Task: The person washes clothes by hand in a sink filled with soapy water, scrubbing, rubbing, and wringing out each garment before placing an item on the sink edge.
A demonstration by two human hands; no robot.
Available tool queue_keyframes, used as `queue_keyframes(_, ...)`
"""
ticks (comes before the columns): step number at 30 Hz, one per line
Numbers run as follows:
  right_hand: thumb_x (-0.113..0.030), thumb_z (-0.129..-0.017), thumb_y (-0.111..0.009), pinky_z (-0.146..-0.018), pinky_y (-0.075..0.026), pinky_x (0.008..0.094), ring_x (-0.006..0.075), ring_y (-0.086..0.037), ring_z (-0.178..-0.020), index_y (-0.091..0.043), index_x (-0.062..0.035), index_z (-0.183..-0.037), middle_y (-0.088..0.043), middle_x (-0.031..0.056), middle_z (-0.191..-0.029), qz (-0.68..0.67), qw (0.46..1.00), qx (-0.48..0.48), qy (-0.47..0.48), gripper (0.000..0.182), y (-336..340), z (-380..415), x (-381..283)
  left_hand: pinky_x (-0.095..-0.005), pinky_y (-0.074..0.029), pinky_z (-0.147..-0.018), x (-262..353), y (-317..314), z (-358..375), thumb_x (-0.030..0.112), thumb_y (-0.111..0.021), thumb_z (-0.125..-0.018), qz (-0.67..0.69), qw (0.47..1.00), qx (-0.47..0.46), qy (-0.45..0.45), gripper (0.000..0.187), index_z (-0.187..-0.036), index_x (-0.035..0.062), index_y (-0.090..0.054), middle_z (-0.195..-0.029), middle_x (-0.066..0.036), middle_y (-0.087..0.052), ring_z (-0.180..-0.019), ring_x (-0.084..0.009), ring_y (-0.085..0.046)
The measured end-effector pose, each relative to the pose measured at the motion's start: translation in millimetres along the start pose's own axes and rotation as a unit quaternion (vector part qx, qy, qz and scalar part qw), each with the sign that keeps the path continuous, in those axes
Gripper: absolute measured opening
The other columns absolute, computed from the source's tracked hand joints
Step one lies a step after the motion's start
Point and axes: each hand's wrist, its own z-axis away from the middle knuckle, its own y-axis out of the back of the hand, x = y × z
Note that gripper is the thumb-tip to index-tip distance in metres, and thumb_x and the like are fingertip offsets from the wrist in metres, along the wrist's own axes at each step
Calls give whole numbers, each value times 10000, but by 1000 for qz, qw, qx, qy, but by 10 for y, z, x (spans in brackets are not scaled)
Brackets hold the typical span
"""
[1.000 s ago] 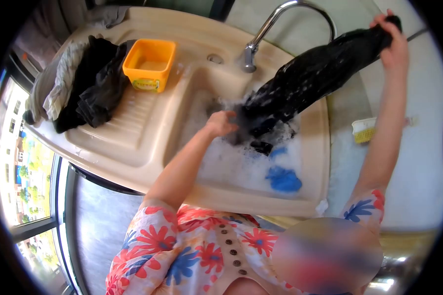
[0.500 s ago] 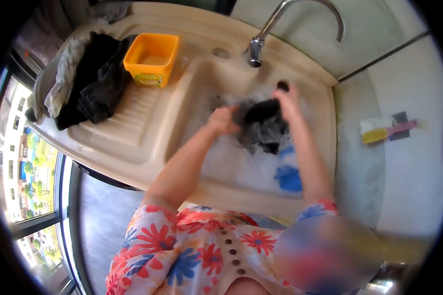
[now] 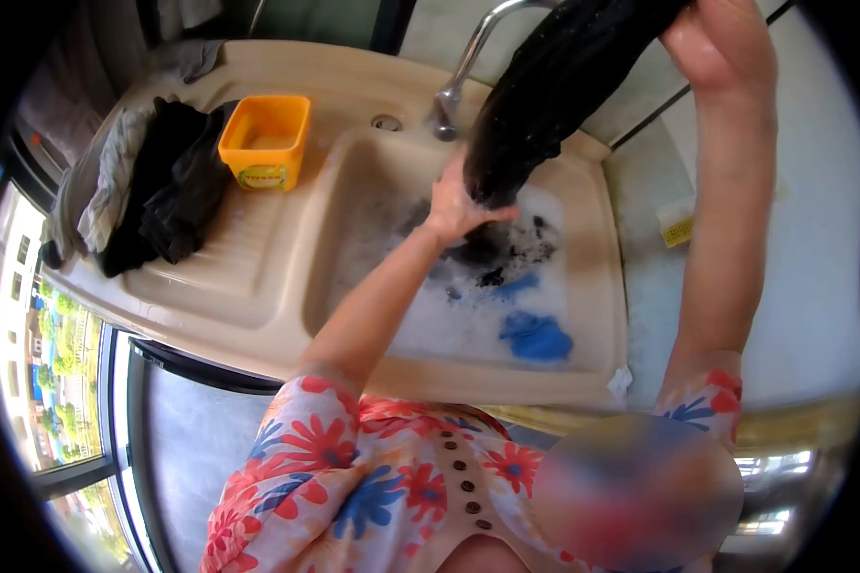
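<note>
Bright daylight is coming through the metal-framed window point(image 3: 76, 472) left of the beige sink point(image 3: 583, 380), and green trees point(image 3: 67, 417) and a pale building point(image 3: 14, 277) are showing outside. Grey marbled floor point(image 3: 201, 439) is spreading beyond the sink's front left edge, while a pale, smooth wall point(image 3: 817, 296) is rising to the sink's right.

A hand can slide over the ridged board point(image 3: 225, 258) from the front, but the yellow tub point(image 3: 282, 162) and heap of clothes point(image 3: 167, 191) block its back and left. The long black cloth point(image 3: 554, 86) blocks the tap point(image 3: 461, 72); there is room above the blue cloth point(image 3: 537, 337).
</note>
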Motion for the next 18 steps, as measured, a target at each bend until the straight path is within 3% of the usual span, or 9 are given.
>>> queue_keyframes(3, 53, -658, -482, -613, -476, 334, 216, -538, -675, -449, 1, -1063, -522, 103, -779, -1, 999, 27, 39, 409, 160, 77, -53, -325, -426, -855, -95, -58, -136, 164, -830, -496, 51, 995, -46, 67, 708, -1100, 2, -498, -1037, -150, -586, -968, -245, -553)
queue_keyframes(4, 48, -659, -484, -612, -475, 333, 219, -539, -675, -454, 1, -1059, -524, 103, -780, -4, 997, 45, 60, 404, 271, 161, -11, -301, -463, -775, -105, -80, -145, 64, -776, -541, 90, 994, -25, 58, 484, -961, -28, -554, -919, -138, -627, -835, -211, -585)
queue_keyframes(6, 14, -709, -516, -756, -424, 319, 222, -505, -761, -478, 12, -998, -518, 102, -784, 25, 995, 77, -53, 291, 1188, 172, -88, -294, -467, -755, -265, -7, -209, 20, -750, -544, 131, 986, -46, 90, 477, -974, -38, -552, -916, -139, -628, -802, -192, -578)
queue_keyframes(7, 48, -715, -506, -800, -407, 339, 239, -498, -792, -473, 7, -1010, -511, 104, -807, -21, 996, 79, -17, 300, 1474, 315, -19, -291, -469, -744, -343, 70, -221, -2, -737, -545, 149, 982, -57, 106, 475, -981, -43, -551, -914, -140, -629, -785, -182, -574)
queue_keyframes(11, 57, -675, -476, -733, -433, 317, 228, -527, -777, -499, 2, -961, -520, 102, -781, -30, 934, 354, -42, 292, 2157, 1291, 732, -272, -472, -639, -84, 536, -198, -48, -619, -579, 151, 982, -20, 110, 368, -945, -62, -578, -802, -108, -636, -679, -142, -554)
queue_keyframes(14, -2, -722, -523, -740, -404, 273, 167, -514, -779, -543, -50, -800, -533, 63, -753, 6, 898, 409, -164, 94, 2654, 2294, 1873, -273, -465, -629, 4, 672, -254, -8, -619, -577, 151, 978, -7, 141, 365, -938, -46, -590, -766, -115, -629, -655, -157, -564)
queue_keyframes(15, -24, -691, -584, -605, -453, 274, 154, -554, -688, -582, -1, -791, -582, 73, -764, -3, 859, 436, -267, 103, 2625, 2571, 2214, -279, -465, -644, 111, 678, -258, -3, -620, -576, 101, 986, -20, 132, 371, -944, -40, -588, -772, -121, -629, -675, -168, -572)
queue_keyframes(17, -84, -678, -656, -537, -467, 273, 193, -585, -720, -524, 7, -1058, -594, 112, -866, 72, 833, 356, -417, 413, 2317, 2949, 2760, -291, -466, -674, 359, 635, -268, 6, -621, -576, 0, 993, -46, 110, 383, -955, -30, -585, -786, -135, -630, -715, -192, -588)
queue_keyframes(18, -139, -660, -702, -694, -483, 308, 248, -581, -850, -391, 1, -1235, -564, 163, -1007, 264, 789, 250, -495, 668, 2077, 2919, 2788, -312, -458, -729, 333, 568, -280, 22, -622, -574, -36, 995, -58, 75, 402, -972, -22, -580, -828, -166, -627, -795, -247, -600)
